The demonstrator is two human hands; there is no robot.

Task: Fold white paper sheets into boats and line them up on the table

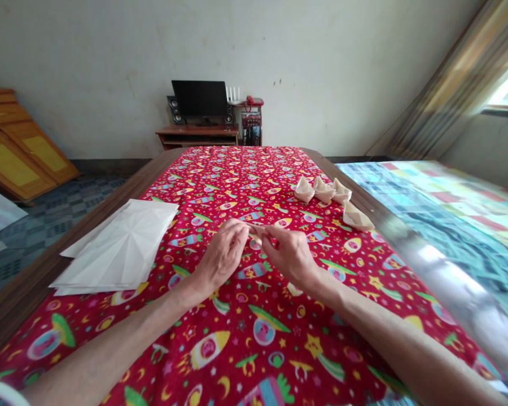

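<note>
My left hand point(226, 250) and my right hand point(291, 252) meet over the middle of the red patterned cloth point(220, 378). Both are closed, with fingertips pinched close together. A small pale sliver shows between them, but the fingers cover most of it and I cannot make out what it is. Left of my hands lies a stack of creased off-white paper sheets point(118, 248). Beyond my right hand sit several folded paper boat shapes: three in a row, including a left one point(304, 190), and a nearer one point(357, 217) lying tilted.
The cloth covers a dark wooden table point(376, 217). Past its far end stands a small desk point(198, 131) bearing a monitor point(200, 98) and speakers. A bed point(461, 197) is on the right, and a yellow wooden cabinet point(23, 144) at the left.
</note>
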